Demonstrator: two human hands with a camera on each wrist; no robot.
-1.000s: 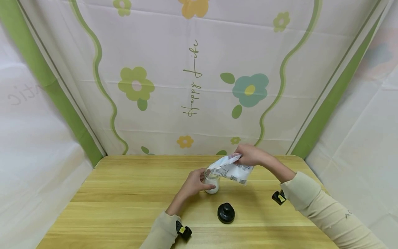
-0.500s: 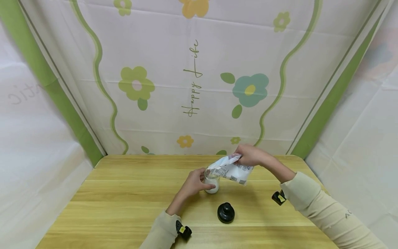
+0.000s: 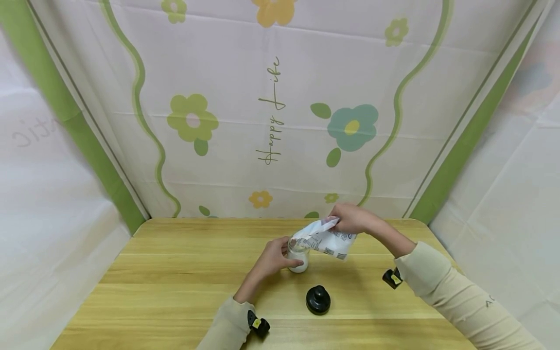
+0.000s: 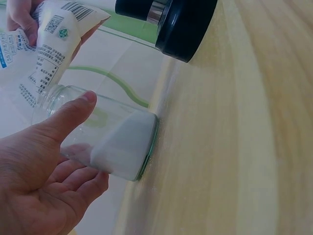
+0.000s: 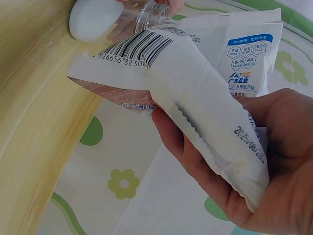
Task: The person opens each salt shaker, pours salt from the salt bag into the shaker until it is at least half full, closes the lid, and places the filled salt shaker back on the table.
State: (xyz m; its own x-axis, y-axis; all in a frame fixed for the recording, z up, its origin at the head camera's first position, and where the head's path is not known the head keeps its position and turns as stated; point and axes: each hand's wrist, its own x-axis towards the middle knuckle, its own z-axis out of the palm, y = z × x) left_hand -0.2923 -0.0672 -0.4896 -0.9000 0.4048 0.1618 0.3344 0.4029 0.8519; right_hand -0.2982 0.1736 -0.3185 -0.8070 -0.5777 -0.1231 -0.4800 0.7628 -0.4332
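My left hand [image 3: 272, 258] holds a clear glass jar [image 4: 124, 142] that stands on the table, its thumb on the near side and its fingers round the far side. White salt lies in the lower part of the jar, heaped at a slant in the left wrist view. In my right hand [image 3: 350, 218] is a white printed salt bag [image 3: 328, 242], gripped and tipped with its narrowed end at the jar's mouth. The bag's opening is hidden, so I cannot tell whether salt is flowing. A black knobbed lid [image 3: 318, 300] sits nearer me.
The wooden table [image 3: 175, 282] runs up to a flower-printed curtain [image 3: 236, 160] at its far edge. White fabric hangs at both sides. Black wrist straps [image 3: 259, 324] are on both sleeves.
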